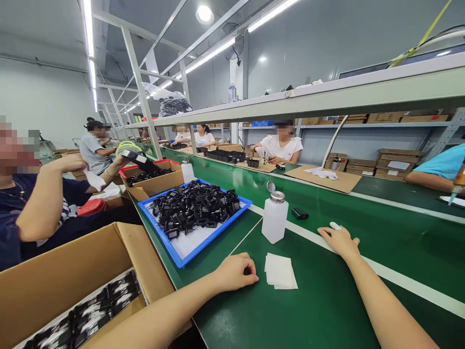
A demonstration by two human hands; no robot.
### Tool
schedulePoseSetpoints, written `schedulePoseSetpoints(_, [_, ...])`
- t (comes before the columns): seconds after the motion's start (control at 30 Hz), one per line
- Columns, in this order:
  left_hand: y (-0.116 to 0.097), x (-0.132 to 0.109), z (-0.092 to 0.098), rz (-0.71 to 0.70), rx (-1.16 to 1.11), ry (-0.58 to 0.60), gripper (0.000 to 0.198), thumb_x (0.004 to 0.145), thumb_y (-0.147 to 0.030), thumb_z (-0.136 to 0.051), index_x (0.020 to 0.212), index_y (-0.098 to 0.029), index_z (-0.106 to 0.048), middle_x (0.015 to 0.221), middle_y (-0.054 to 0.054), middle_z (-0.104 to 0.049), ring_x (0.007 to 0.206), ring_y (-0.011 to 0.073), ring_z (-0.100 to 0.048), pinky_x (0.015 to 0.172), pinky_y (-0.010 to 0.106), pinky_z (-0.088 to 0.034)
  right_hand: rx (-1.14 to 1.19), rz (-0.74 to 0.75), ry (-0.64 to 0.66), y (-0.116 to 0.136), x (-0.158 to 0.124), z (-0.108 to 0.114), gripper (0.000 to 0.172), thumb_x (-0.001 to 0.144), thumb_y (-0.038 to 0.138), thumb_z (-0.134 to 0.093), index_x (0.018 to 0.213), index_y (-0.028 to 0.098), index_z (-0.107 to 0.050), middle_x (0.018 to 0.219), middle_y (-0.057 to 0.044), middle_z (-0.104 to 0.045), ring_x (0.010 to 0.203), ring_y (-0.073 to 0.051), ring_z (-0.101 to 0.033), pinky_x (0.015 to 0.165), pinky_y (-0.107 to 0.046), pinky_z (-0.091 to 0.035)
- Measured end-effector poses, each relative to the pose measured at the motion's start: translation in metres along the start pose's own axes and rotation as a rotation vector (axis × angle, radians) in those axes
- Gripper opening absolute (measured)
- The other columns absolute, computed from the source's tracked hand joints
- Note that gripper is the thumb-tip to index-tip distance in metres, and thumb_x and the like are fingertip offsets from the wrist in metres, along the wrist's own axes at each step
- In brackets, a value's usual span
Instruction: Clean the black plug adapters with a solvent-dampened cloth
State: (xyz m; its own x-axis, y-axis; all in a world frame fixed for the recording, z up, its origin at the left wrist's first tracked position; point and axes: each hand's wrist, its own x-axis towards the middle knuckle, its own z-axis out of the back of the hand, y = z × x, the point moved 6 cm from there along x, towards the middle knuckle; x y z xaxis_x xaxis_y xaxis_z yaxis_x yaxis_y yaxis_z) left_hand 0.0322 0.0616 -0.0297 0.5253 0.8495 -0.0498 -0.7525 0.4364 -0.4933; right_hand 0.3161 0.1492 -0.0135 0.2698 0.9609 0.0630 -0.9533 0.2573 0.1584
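Observation:
My left hand (238, 272) rests on the green table (240, 320) with its fingers curled. A dark patch shows between thumb and fingers, but I cannot make out what it is. Just right of it lies a small stack of white wipes (279, 271). My right hand (341, 240) lies on the table with fingers apart and a white cover on one finger. Nearest to it is a black adapter-like piece (300, 214). Between the hands, farther back, stands a white dispenser bottle (275, 218) with its metal lid flipped up.
A blue-rimmed tray (214, 240) heaped with black plug adapters (192, 206) sits left of the bottle. An open carton (127, 242) holding packed black items stands at lower left. A co-worker (39, 203) sits at left; others work across the table. A shelf (290, 99) runs overhead.

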Motion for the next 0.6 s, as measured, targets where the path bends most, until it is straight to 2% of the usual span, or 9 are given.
schedulePoseSetpoints(0.1, [-0.001, -0.001, 0.001, 0.01, -0.003, 0.0, 0.019, 0.066, -0.036, -0.044, 0.07, -0.02, -0.054, 0.076, -0.003, -0.049, 0.059, 0.0064, -0.043, 0.053, 0.019, -0.031, 0.014, -0.074, -0.036, -0.006, 0.0, 0.003, 0.037, 0.079, 0.037, -0.022, 0.09, 0.027, -0.056, 0.108, -0.007, -0.045, 0.106, -0.03, -0.029, 0.072, -0.055, -0.03])
schedulePoseSetpoints(0.23, [-0.001, 0.0, 0.0, 0.013, -0.003, 0.008, 0.018, 0.066, -0.035, -0.044, 0.068, -0.02, -0.054, 0.075, -0.004, -0.049, 0.056, 0.0059, -0.042, 0.053, 0.019, -0.031, 0.004, -0.167, -0.046, -0.012, -0.004, 0.005, 0.042, 0.081, 0.036, -0.018, 0.083, 0.02, -0.056, 0.098, -0.01, -0.049, 0.1, -0.029, -0.035, 0.074, -0.055, -0.027])
schedulePoseSetpoints(0.3, [-0.001, 0.001, -0.001, 0.018, 0.001, 0.005, 0.018, 0.066, -0.035, -0.044, 0.068, -0.02, -0.053, 0.076, -0.004, -0.049, 0.055, 0.0055, -0.042, 0.053, 0.019, -0.031, -0.005, -0.192, -0.101, -0.011, -0.005, 0.008, 0.04, 0.08, 0.037, -0.021, 0.087, 0.015, -0.054, 0.096, -0.013, -0.049, 0.098, -0.029, -0.036, 0.076, -0.053, -0.028])
schedulePoseSetpoints(0.4, [-0.001, 0.002, 0.0, 0.052, 0.031, -0.036, 0.018, 0.066, -0.036, -0.043, 0.066, -0.02, -0.052, 0.075, -0.005, -0.049, 0.056, 0.0061, -0.043, 0.053, 0.019, -0.03, 0.053, -0.119, -0.2, 0.006, 0.0, 0.014, 0.046, 0.076, 0.042, -0.031, 0.105, 0.009, -0.041, 0.1, -0.016, -0.046, 0.097, -0.028, -0.038, 0.076, -0.042, -0.034])
schedulePoseSetpoints(0.5, [-0.002, 0.001, 0.001, 0.081, 0.06, -0.065, 0.019, 0.066, -0.038, -0.042, 0.065, -0.02, -0.051, 0.075, -0.005, -0.049, 0.057, 0.0069, -0.044, 0.053, 0.02, -0.03, 0.179, -0.079, -0.143, 0.024, 0.014, 0.012, 0.058, 0.071, 0.045, -0.041, 0.115, 0.009, -0.028, 0.104, -0.016, -0.045, 0.095, -0.027, -0.041, 0.07, -0.035, -0.039])
schedulePoseSetpoints(0.6, [-0.003, 0.0, 0.001, 0.057, 0.06, -0.057, 0.019, 0.067, -0.037, -0.041, 0.066, -0.02, -0.051, 0.074, -0.005, -0.049, 0.056, 0.0068, -0.044, 0.052, 0.02, -0.03, 0.203, -0.128, -0.076, 0.027, 0.029, 0.009, 0.052, 0.067, 0.033, -0.049, 0.11, 0.007, -0.033, 0.098, -0.018, -0.047, 0.089, -0.029, -0.046, 0.066, -0.035, -0.04])
